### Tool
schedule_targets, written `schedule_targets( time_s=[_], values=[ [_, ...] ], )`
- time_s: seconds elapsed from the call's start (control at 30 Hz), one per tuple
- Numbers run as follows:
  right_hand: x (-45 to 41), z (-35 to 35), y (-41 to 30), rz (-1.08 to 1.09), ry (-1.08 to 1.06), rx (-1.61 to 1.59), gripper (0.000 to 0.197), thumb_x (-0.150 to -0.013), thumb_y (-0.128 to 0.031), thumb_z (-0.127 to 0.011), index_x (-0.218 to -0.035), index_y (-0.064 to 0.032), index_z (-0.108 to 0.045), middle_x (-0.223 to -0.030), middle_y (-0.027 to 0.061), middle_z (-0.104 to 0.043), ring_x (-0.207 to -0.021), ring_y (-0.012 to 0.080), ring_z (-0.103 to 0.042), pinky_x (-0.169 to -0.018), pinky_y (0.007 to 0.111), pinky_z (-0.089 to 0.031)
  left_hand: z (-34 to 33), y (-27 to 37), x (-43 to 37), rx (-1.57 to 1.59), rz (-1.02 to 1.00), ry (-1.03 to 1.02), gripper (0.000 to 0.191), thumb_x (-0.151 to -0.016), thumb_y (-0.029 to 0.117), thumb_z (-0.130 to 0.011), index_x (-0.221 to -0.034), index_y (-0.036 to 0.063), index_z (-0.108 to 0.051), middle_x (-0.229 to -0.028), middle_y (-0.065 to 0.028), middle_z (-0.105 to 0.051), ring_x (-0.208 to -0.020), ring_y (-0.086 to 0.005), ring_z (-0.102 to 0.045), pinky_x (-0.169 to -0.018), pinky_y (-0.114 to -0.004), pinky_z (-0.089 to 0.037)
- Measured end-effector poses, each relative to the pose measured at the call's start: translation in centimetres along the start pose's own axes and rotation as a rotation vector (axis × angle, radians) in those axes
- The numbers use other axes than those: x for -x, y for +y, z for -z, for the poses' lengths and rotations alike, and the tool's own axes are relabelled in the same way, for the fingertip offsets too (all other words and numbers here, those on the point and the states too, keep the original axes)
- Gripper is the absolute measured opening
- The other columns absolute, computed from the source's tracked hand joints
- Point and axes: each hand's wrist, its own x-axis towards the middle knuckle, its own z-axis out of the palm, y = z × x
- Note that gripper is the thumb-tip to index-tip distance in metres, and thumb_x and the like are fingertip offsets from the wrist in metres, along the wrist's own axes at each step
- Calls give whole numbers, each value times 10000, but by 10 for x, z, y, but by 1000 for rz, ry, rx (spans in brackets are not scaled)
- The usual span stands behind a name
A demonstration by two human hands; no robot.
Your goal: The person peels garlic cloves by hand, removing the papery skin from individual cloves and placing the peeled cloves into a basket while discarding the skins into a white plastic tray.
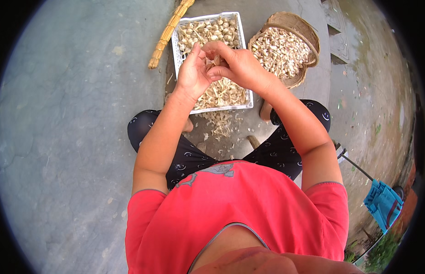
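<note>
Above a white plastic crate (246, 56), my two hands meet around a piece of garlic (212, 61) in papery skin. My left hand (193, 73) is cupped, palm up, under and beside the garlic. From the other side, the curled fingers and thumb of my right hand (238, 66) close on it and hide part of it. Whole garlic bulbs (219, 32) fill the far part of the crate, while dry skins and stalks (224, 94) lie in its near part. To the right, a wicker basket (310, 25) with an arched handle holds many loose garlic cloves (281, 51).
A bound straw bundle (171, 32) lies left of the crate. Fallen skins (219, 125) litter the concrete floor between my feet. My knees flank the crate's near end. Carved stone blocks (337, 30) border the right side, and blue fabric (384, 205) is at lower right.
</note>
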Motion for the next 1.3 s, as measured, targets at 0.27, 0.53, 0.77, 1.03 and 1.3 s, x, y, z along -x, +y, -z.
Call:
schedule_targets(
  time_s=[0.27, 0.53, 0.77, 1.03, 1.3],
  values=[
    [-1, 2, 15, -94, 161, -497, 507, -926, -327, -522, -1329, -51, -386, -764, 66, -626, -718, 199, -633, -627, 298, -476, -9, -3, 0, -9, 72, 62, 343, -965, 358, -451, -955, 34, -564, -861, -62, -586, -670, -131, -516, -517, -227, -385],
    [-1, -1, 30, -406, 270, -1643, 520, -974, -419, -393, -1186, 48, -481, -1076, 176, -537, -1064, 293, -534, -917, 370, -441, 5, -3, -3, -35, -70, -64, 161, -957, 177, -499, -912, 28, -539, -741, -33, -500, -565, -97, -414, -442, -200, -301],
    [-3, -14, 28, -425, 418, -1775, 484, -977, -375, -394, -1154, 69, -466, -1125, 204, -517, -1130, 331, -504, -1010, 424, -392, -14, -21, -2, -293, -199, -8, 113, -918, 112, -571, -901, 80, -464, -749, -7, -495, -529, -55, -398, -443, -189, -293],
    [1, -27, 28, -369, 479, -1658, 248, -838, 69, -454, -1085, 70, -472, -1098, 184, -519, -1130, 310, -509, -994, 372, -419, -11, -26, -5, -228, -176, 14, 95, -937, 119, -529, -902, 74, -453, -722, -10, -473, -541, -63, -391, -453, -194, -302],
    [19, -84, 33, -687, 620, -1935, 328, -989, -297, -342, -976, -28, -529, -968, 128, -598, -911, 242, -570, -837, 360, -478, -9, -69, -13, -728, -590, 88, 93, -949, 120, -498, -887, 51, -506, -782, 4, -512, -713, -94, -481, -659, -217, -419]
  ],
)
